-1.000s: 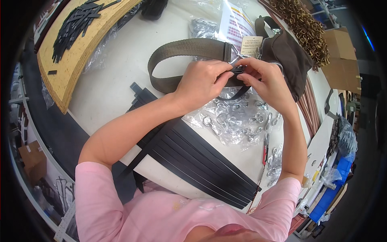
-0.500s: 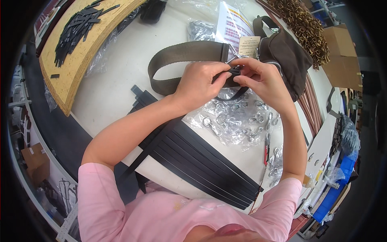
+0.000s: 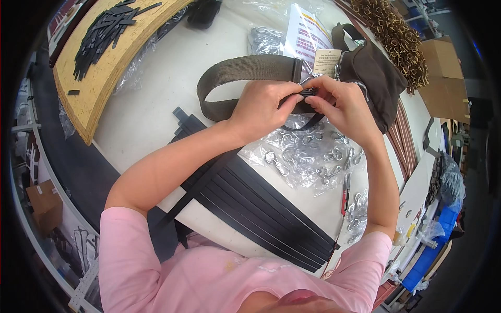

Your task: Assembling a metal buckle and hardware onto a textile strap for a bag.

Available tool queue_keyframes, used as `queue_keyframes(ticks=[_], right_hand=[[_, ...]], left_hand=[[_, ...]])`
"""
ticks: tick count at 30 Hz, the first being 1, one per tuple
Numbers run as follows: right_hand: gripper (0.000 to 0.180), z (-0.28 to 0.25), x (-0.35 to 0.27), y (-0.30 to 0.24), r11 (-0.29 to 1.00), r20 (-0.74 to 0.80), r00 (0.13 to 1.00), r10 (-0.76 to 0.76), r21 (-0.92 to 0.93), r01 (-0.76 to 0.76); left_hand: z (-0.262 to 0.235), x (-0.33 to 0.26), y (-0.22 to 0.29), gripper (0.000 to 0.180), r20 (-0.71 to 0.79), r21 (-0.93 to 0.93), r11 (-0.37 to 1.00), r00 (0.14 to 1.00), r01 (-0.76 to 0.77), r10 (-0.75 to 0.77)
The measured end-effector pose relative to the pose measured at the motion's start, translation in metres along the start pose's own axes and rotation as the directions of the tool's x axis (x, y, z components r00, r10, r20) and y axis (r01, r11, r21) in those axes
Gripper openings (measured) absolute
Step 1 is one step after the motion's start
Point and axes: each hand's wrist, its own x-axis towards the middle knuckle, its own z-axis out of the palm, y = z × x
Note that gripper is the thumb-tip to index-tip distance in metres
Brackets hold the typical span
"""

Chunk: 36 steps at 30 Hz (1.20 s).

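Note:
Fingertips of my left hand (image 3: 263, 107) and right hand (image 3: 336, 104) meet over the table, both pinching a narrow black strap (image 3: 195, 189). The strap is folded or looped between them, and its exact shape there is partly hidden by fingers. One length runs under my left forearm toward my body; a short loop hangs below the hands. Just behind them is the wide olive-brown webbing band (image 3: 222, 73), ending at a metal clasp (image 3: 308, 68). A dark brown bag (image 3: 378, 78) with a zipper and a paper tag (image 3: 326, 61) lies to the right.
Several flat black strips (image 3: 255, 214) lie near me. Silver snap hooks (image 3: 276, 161) in clear plastic sit below my hands, beside a red-handled tool (image 3: 345, 201). A wooden board (image 3: 99, 99) holds short black pieces (image 3: 107, 36) at far left. Brass-coloured rings (image 3: 396, 41) are heaped far right.
My fingertips have drawn closer together on the black strap, and the folded part shows less between them. The whole view has shifted slightly; the bag and band stay in place.

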Motion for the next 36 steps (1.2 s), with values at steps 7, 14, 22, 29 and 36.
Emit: queue_keyframes(ticks=[7,14,22,29,36], right_hand=[[0.021,0.002,0.000,-0.005,0.999,-0.006,0.999,0.042,0.025,-0.042],[0.021,0.003,0.003,-0.001,0.994,0.027,0.996,0.088,0.056,-0.090],[0.020,0.004,0.004,0.002,0.990,0.040,0.993,0.114,0.081,-0.116],[0.020,0.005,0.002,0.002,0.993,0.022,0.996,0.084,0.086,-0.086],[0.021,0.007,0.001,0.003,0.993,0.005,0.997,0.077,0.090,-0.078]], left_hand=[[-0.005,0.000,0.002,0.020,0.081,-0.050,0.995,0.993,0.089,-0.085],[-0.014,0.000,0.004,0.027,0.211,-0.177,0.954,0.956,0.242,-0.204],[-0.009,-0.002,-0.001,0.027,0.187,-0.171,0.961,0.965,0.216,-0.184],[-0.005,-0.004,-0.001,0.024,0.094,-0.114,0.982,0.985,0.153,-0.143],[-0.001,-0.004,-0.002,0.019,0.014,0.040,0.999,0.999,-0.033,0.033]])
